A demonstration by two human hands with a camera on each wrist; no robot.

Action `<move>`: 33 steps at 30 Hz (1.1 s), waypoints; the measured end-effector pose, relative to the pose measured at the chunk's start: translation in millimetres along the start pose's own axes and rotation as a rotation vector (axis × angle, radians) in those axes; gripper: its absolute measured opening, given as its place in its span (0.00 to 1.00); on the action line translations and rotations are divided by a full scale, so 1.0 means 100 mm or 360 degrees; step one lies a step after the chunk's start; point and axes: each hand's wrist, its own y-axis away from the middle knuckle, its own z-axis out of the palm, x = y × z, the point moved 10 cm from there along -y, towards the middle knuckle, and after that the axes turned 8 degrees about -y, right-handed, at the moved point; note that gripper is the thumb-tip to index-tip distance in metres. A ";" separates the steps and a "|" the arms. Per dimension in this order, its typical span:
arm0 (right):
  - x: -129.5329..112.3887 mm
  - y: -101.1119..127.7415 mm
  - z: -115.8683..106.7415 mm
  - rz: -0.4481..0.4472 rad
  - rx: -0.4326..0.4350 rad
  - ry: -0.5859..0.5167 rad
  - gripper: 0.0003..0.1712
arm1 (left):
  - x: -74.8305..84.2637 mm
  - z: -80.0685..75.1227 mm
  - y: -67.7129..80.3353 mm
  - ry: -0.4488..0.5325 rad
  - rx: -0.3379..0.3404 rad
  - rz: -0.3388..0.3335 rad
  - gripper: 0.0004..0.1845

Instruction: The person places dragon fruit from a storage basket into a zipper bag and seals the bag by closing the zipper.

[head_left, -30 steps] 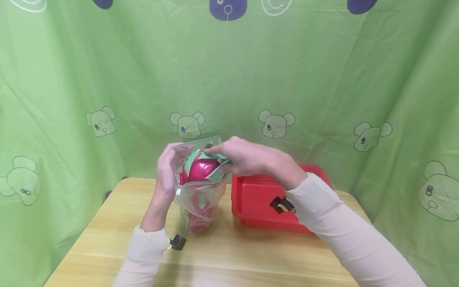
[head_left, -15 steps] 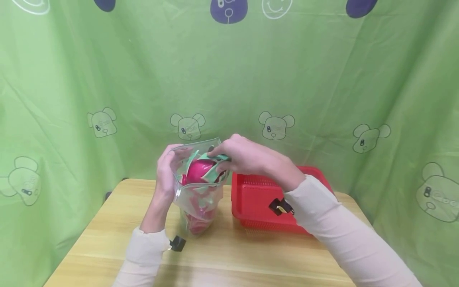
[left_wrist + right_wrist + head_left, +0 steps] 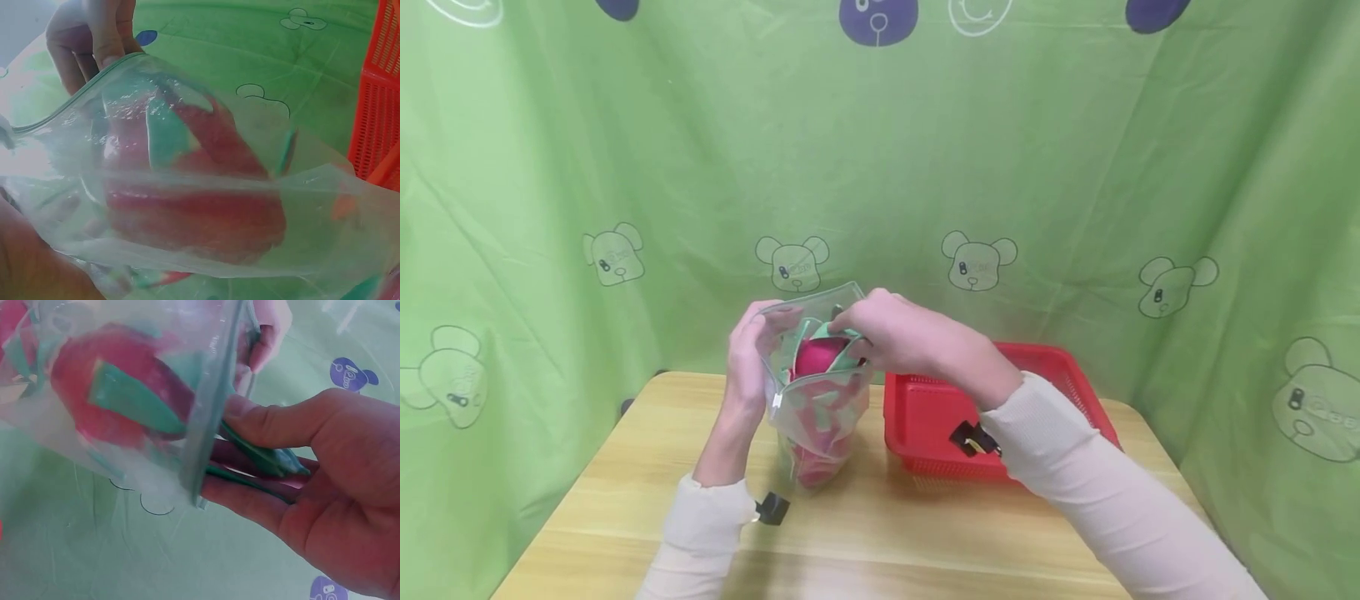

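A clear zip bag stands on the table, its mouth spread apart and a white slider at the near corner. My left hand grips the left side of its rim, fingers tucked inside the mouth. A glossy pink dragon fruit with green leaf tips sits in the upper bag. My right hand pinches its green leaves at the mouth; in the right wrist view the leaves lie between thumb and fingers. More pink and green shows lower in the bag, blurred by the plastic.
A red plastic basket stands just right of the bag, partly under the right forearm. The wooden table runs back to a green curtain printed with bear heads, which also hangs at both sides.
My right hand has moved slightly down and left, and the dragon fruit sits deeper in the bag. The left hand stays in place on the rim.
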 end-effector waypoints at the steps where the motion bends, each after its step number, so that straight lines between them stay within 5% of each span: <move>1: 0.00 -0.01 0.02 0.0011 0.0001 0.0005 0.20 | -0.01 0.01 0.00 0.0004 -0.0001 -0.0004 0.22; 12: -0.04 -0.15 0.31 -0.0113 -0.0043 0.0173 0.22 | -0.02 0.01 0.01 0.0046 0.0000 0.0005 0.21; 33: 0.07 -0.43 0.56 -0.0060 0.0048 0.0267 0.11 | -0.09 -0.02 0.05 0.0120 -0.0022 -0.0045 0.21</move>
